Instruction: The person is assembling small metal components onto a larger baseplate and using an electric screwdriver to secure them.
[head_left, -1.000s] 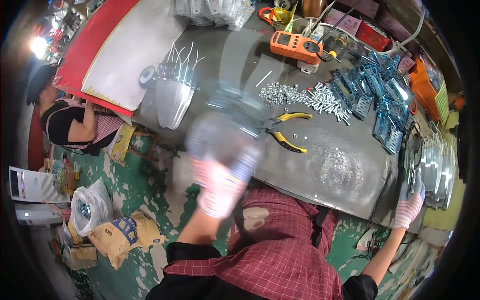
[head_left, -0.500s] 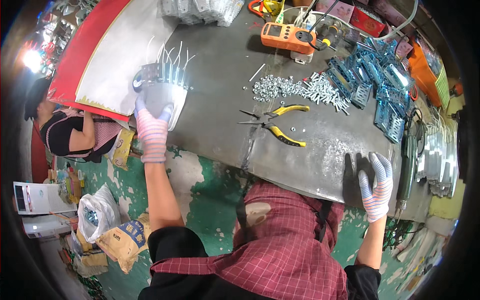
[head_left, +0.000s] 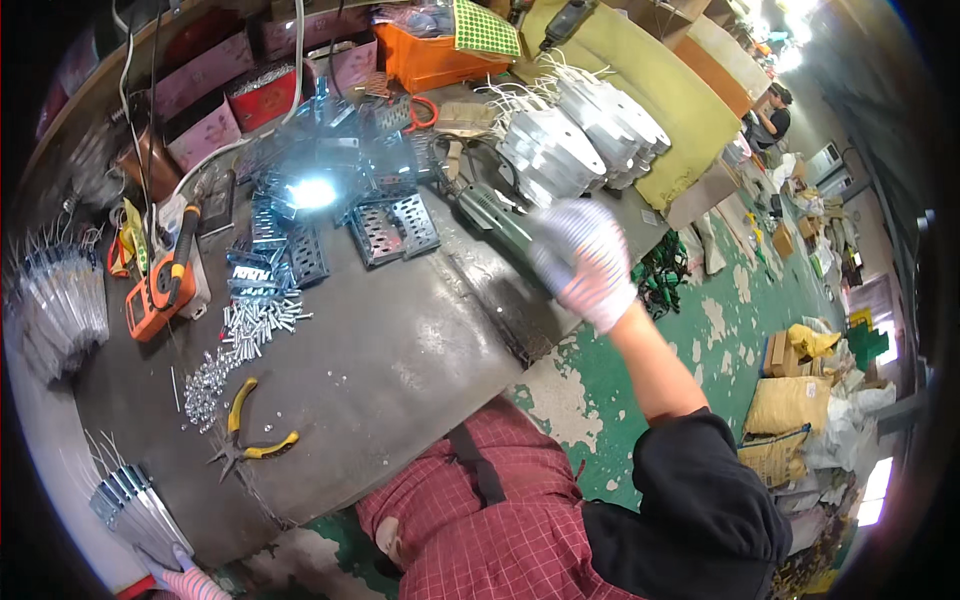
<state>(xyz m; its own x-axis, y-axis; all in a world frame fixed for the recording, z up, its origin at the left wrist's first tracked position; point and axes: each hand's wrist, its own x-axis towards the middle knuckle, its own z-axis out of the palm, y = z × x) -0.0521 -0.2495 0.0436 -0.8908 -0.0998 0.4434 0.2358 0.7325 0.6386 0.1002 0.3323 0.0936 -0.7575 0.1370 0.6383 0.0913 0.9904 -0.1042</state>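
My left hand (head_left: pixel 182 578), in a striped glove, shows only partly at the lower left edge. Its fingers close round the end of a stack of flat grey plates with white wires (head_left: pixel 137 507). Out to the right, my gloved right hand (head_left: pixel 592 265) is smeared by motion, so its fingers are unclear. It hangs over the end of a green electric screwdriver (head_left: pixel 492 217), just in front of several piled silvery wired plates (head_left: pixel 545 150). Whether it touches either cannot be seen. Yellow-handled pliers (head_left: pixel 238 440) lie on the grey table (head_left: pixel 400 360).
Beyond the pliers lie loose nuts (head_left: pixel 207 390), screws (head_left: pixel 258 325) and blue perforated metal brackets (head_left: pixel 395 230). An orange meter (head_left: pixel 152 305) stands at the left, near more wired plates (head_left: pixel 55 300). An orange bin (head_left: pixel 420 62) is at the back. A person (head_left: pixel 773 112) is far off.
The view has swung to the right. My right hand has moved from the table's front edge out to the screwdriver and piled plates. My left hand stays at its stack.
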